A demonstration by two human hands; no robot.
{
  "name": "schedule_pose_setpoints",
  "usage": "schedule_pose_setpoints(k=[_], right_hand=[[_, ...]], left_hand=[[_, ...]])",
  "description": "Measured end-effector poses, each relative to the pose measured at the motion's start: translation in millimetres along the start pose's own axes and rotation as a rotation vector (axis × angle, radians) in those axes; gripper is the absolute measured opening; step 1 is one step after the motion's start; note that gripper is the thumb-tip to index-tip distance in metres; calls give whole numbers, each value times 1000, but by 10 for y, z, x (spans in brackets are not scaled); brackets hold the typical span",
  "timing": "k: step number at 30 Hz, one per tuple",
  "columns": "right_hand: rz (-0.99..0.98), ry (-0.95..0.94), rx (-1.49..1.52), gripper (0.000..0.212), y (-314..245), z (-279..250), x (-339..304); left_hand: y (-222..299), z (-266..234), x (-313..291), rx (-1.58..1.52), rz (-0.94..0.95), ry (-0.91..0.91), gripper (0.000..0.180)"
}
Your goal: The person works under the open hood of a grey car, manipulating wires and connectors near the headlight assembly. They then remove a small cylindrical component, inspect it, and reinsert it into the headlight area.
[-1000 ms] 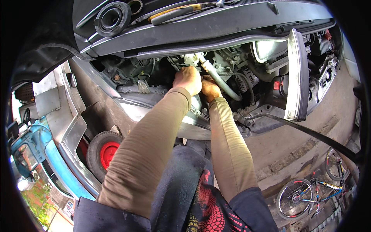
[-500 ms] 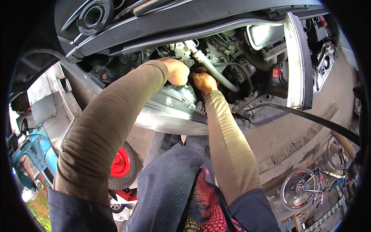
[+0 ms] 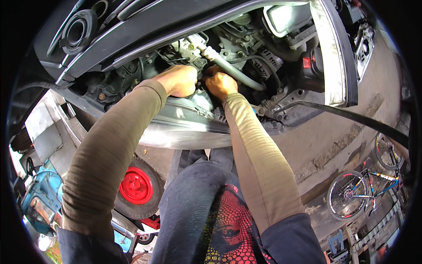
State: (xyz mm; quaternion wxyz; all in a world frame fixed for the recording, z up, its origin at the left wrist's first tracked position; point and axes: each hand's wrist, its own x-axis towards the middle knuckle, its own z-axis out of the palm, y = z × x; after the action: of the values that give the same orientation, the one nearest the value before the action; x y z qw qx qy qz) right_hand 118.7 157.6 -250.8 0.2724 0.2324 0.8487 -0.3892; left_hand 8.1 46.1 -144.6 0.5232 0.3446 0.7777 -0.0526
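My fingers (image 3: 192, 77) bent in below the hose (image 3: 241, 73)

I have both hands down in the engine bay (image 3: 115, 84), side by side, a narrow dark gap between them. The grey hose slants past my right hand (image 3: 221, 84), above the knuckles and then off to the right; whether the two touch, I cannot tell. The fingers of that hand bend away from me into shadow, so I cannot tell if they are clamped on anything. My left hand (image 3: 179, 81) is curled much like a fist, fingertips tucked out of sight, and I cannot tell whether it grips something either. A pale metal block (image 3: 187, 47) sits at the hose's upper end, beyond my left knuckles, near but apart. Closer to my body, the car's silver front (image 3: 184, 137) passes between my forearms. On the right, a black rod (image 3: 351, 115) reaches the bay's edge beside a pale strip (image 3: 330, 53). A red-rimmed wheel (image 3: 136, 185) shows beside my left forearm; a bicycle (image 3: 348, 193) stands well off to the right.
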Motion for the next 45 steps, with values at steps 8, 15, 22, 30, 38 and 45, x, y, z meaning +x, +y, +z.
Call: schedule_pose_setpoints(k=[8,15,22,30,38,45], right_hand=[[-172,105,-37,36,10,-37,-70],[-94,48,97,37,-77,-91,-97],[-245,132,123,29,100,64,-31],[-404,-43,-259,34,337,258,246],[-393,-117,-30,36,275,107,175],[-413,-155,-250,44,218,-15,124]], left_hand=[[-12,40,-69,-86,-30,410,20],[47,38,-108,-45,-179,497,19],[233,-1,-122,-130,-366,459,17],[339,-33,-88,-207,-479,373,28],[304,62,-14,-224,-445,418,22],[179,210,174,-547,-534,520,20]])
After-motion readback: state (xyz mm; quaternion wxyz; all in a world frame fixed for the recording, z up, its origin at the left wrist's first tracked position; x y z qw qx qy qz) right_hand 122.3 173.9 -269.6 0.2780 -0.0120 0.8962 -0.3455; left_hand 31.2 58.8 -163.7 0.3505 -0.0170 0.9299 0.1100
